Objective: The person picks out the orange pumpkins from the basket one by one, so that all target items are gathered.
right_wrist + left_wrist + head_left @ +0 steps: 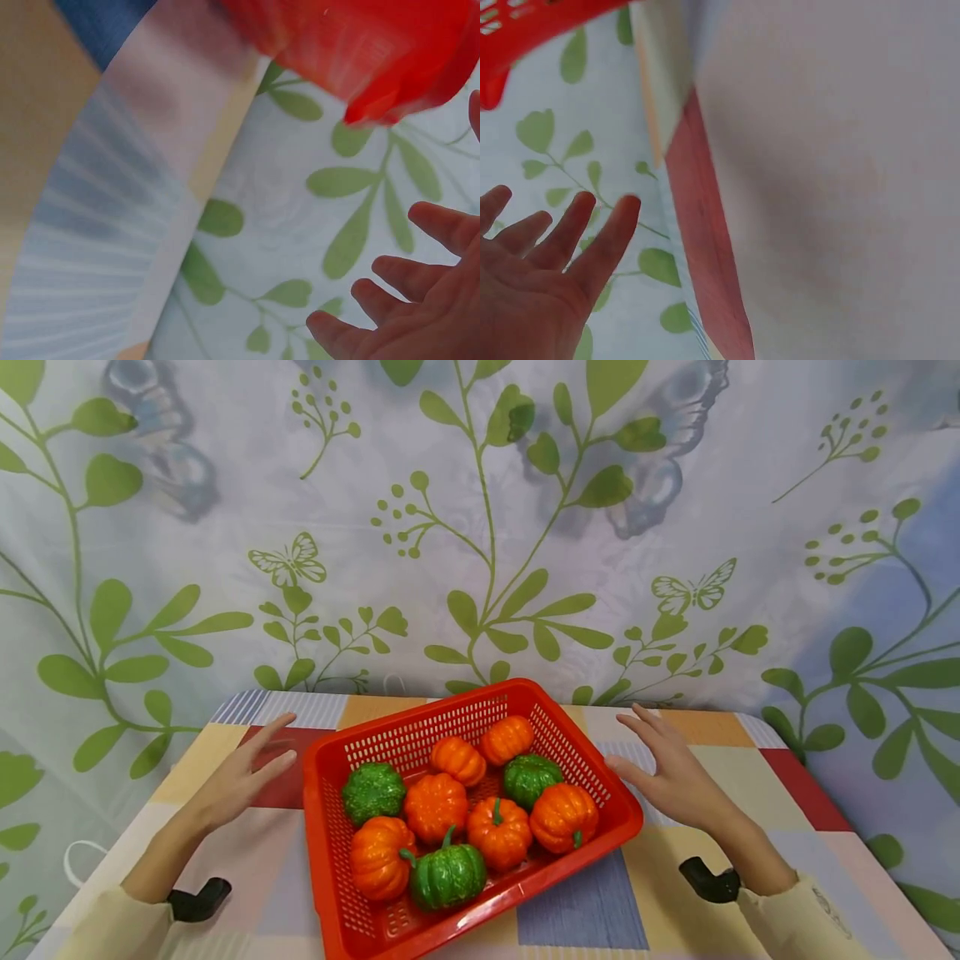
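Observation:
A red plastic basket [317, 843] stands at an angle on the table, between my two hands. Inside lie several orange pumpkins [436, 808] and three green ones, among them a green pumpkin [448, 878] at the front with a curved stem. My left hand [236, 783] is held up beside the basket's left side, fingers spread and nothing in them. On the other side, my right hand [671, 777] hovers near the basket's right corner, also spread and holding nothing. Both wrist views show gaps between the outstretched fingers and part of the red basket [532, 26] at the top.
A patchwork-patterned cloth [585, 893] covers the table. Behind its far edge hangs a pale curtain [345, 527] printed with green leaves and butterflies. A thin white loop [71, 864] shows by the table's left edge. Black straps [198, 900] sit at both wrists.

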Motion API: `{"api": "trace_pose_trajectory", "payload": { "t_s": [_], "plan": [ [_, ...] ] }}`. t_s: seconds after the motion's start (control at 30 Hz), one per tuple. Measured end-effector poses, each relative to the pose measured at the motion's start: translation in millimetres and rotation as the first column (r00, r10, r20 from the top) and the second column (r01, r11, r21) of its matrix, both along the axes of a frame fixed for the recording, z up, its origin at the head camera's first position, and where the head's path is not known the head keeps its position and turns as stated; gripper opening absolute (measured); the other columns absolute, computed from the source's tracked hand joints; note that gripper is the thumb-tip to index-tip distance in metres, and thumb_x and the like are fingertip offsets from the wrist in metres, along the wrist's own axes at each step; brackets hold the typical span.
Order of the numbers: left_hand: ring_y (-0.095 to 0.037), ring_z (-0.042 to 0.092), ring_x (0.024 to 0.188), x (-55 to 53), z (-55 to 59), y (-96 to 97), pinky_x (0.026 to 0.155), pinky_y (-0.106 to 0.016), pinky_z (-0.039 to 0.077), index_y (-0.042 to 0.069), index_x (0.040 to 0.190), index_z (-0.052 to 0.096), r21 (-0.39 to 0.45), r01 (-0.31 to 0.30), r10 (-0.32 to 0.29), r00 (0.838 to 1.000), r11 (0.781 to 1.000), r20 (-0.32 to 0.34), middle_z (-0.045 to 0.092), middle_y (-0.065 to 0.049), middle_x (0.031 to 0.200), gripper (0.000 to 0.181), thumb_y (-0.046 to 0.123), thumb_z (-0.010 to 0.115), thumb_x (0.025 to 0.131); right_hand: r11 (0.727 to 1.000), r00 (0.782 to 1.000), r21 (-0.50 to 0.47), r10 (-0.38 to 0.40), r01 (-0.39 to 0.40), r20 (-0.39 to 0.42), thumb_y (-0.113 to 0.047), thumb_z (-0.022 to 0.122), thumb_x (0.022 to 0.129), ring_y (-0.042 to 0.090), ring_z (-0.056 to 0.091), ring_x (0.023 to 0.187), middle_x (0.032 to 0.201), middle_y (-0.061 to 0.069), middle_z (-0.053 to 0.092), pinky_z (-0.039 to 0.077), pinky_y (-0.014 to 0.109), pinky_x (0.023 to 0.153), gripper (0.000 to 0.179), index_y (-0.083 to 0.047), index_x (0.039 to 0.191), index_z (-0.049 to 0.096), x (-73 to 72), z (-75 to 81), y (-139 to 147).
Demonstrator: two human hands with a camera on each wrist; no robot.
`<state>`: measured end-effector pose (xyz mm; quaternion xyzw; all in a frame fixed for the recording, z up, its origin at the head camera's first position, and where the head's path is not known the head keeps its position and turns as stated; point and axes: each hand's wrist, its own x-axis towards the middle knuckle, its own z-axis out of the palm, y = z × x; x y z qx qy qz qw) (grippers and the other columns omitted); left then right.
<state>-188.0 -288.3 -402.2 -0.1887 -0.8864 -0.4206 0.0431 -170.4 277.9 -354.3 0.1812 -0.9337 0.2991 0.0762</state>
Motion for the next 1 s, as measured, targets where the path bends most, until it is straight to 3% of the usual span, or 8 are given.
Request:
{"api": "trace_pose_trajectory", "payload": {
  "t_s": [0.1,0.17,0.33,0.53,0.7,1.0],
  "plan": [
    [-0.026,0.053,0.124,8.0,2.3,2.2,0.095,-0.036,0.051,0.01,0.155,0.028,0.07,0.039,-0.04,0.999,0.997,0.008,0.04,-0.022,0.148,0.06,0.015,0.053,0.1,0.999,0.999,-0.016,0.032,-0.032,-0.019,-0.03,0.068,0.093,0.05,0.023,0.139,0.155,0.024,0.028,0.025,0.078,0.099,0.064,-0.002,0.145,0.044,6.6,2.8,-8.0],
    [-0.022,0.053,0.123,12.6,3.8,3.8,0.088,-0.026,0.052,0.011,0.155,0.029,0.104,0.051,-0.053,0.998,0.993,0.023,0.039,-0.022,0.149,0.062,0.014,0.054,0.099,0.998,0.998,-0.025,0.051,-0.052,-0.038,-0.029,0.069,0.093,0.048,0.025,0.139,0.155,0.023,0.029,0.027,0.076,0.099,0.063,-0.003,0.145,0.045,10.8,4.3,-12.6],
    [-0.026,0.05,0.125,18.2,4.8,10.5,0.082,-0.034,0.057,0.012,0.154,0.031,0.171,0.072,-0.083,0.995,0.983,0.059,0.035,-0.023,0.152,0.068,0.011,0.061,0.094,0.995,0.993,-0.036,0.085,-0.088,-0.083,-0.027,0.071,0.091,0.043,0.028,0.139,0.154,0.019,0.032,0.03,0.074,0.1,0.06,-0.005,0.143,0.049,18.4,7.2,-22.8],
    [0.0,0.049,0.121,18.9,1.4,18.5,0.081,-0.032,0.057,0.009,0.154,0.031,0.291,0.145,-0.178,0.98,0.946,0.091,0.027,-0.021,0.157,0.072,0.003,0.064,0.091,0.992,0.989,-0.035,0.114,-0.118,-0.094,-0.027,0.072,0.09,0.041,0.028,0.14,0.155,0.014,0.032,0.031,0.073,0.099,0.06,-0.006,0.142,0.05,25.4,9.5,-34.7],
    [-0.004,0.054,0.12,17.8,-3.8,24.4,0.085,-0.029,0.055,0.006,0.152,0.033,0.309,0.177,-0.215,0.972,0.935,0.094,0.03,-0.022,0.155,0.07,0.003,0.066,0.09,0.989,0.986,-0.043,0.139,-0.144,-0.097,-0.027,0.072,0.09,0.04,0.028,0.14,0.156,0.012,0.031,0.03,0.073,0.1,0.056,-0.007,0.139,0.052,29.5,9.2,-40.4],
    [-0.005,0.052,0.123,19.1,-7.2,29.8,0.091,-0.025,0.051,0.008,0.151,0.034,0.358,0.168,-0.221,0.969,0.919,0.113,0.036,-0.023,0.15,0.068,0.002,0.065,0.09,0.987,0.981,-0.022,0.157,-0.16,-0.116,-0.027,0.073,0.089,0.037,0.028,0.14,0.155,0.011,0.032,0.035,0.071,0.098,0.056,-0.007,0.138,0.054,33.2,6.5,-43.1]
  ]
}}
